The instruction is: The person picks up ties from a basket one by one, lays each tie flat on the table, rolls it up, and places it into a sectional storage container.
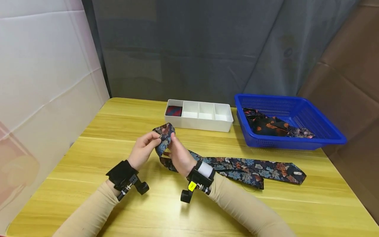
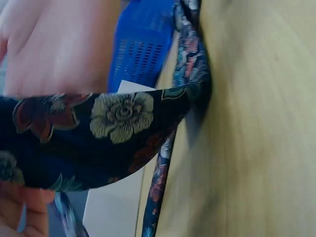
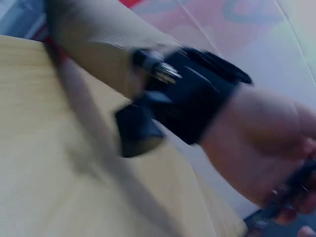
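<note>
A dark necktie [image 1: 278,169] with blue, rust and cream flowers lies across the table, its narrow end folded back beside its wide end. The left part is raised off the table in a loop between both hands. My left hand [image 1: 144,148] pinches the loop's left edge between thumb and fingers. At the loop's right side, my right hand [image 1: 183,158] holds the fabric with its fingertips; part of its grip is hidden behind the cloth. The left wrist view shows the raised flowered band [image 2: 123,118] close up. In the right wrist view, my left hand [image 3: 261,143] looks blurred.
Behind the hands stands a white divided box [image 1: 201,124], with a red and navy striped piece of fabric [image 1: 174,111] in its left compartment. To the right, a blue perforated basket [image 1: 296,142] contains dark patterned fabrics [image 1: 270,126]. Grey cloth [image 1: 183,49] hangs behind the table.
</note>
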`<state>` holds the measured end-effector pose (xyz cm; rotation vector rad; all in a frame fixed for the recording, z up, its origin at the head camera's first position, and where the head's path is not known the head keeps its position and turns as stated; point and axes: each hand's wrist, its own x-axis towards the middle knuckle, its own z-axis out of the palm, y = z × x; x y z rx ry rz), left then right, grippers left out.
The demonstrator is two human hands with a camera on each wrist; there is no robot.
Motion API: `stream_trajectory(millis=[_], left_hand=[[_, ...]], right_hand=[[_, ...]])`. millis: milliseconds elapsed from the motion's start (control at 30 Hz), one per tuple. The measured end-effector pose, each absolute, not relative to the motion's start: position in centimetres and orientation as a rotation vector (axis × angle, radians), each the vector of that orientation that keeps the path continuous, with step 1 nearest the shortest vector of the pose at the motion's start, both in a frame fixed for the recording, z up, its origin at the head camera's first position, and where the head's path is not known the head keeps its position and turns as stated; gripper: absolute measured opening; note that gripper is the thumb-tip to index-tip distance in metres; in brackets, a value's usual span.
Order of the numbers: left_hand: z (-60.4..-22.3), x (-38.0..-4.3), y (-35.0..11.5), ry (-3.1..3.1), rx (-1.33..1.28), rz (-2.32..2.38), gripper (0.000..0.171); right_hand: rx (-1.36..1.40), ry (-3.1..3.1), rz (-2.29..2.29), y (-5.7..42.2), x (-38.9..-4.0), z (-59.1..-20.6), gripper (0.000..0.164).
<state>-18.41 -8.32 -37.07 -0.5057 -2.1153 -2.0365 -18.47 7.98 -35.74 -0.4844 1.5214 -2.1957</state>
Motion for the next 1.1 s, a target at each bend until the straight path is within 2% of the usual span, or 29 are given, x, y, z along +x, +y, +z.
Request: stream_trajectory(millis=[200,467,767,933,1100], left_hand=[[-37.7,-18.2,-8.6,-2.177,-0.477,-2.095,0.018],[-39.0,-18.1,-11.3,-2.221,-0.357,-2.098,0.014],[-38.9,-18.8,-14.6,-2.051,-0.444,-2.313,0.022],[-38.4,-19.3,-15.9,-2.207,-0.522,-2.171,0.021],[-38.5,-19.9,-17.0,-2.284,-0.485,-2.043,0.016]], right_hand=[[-0.346,1.148,-2.528,10.3,-21.3,-35.6,0.055],[-0.259,0.785,-2.867,17.2,-24.2,-32.1,0.050],[-0.212,0.290,-2.979,27.1,-24.5,-30.2,0.047],[-0.145,0.184,-2.991,31.0,-24.1,-29.8,0.047],[-0.103,0.205,-3.048,34.1,-23.6,-28.7,0.043]])
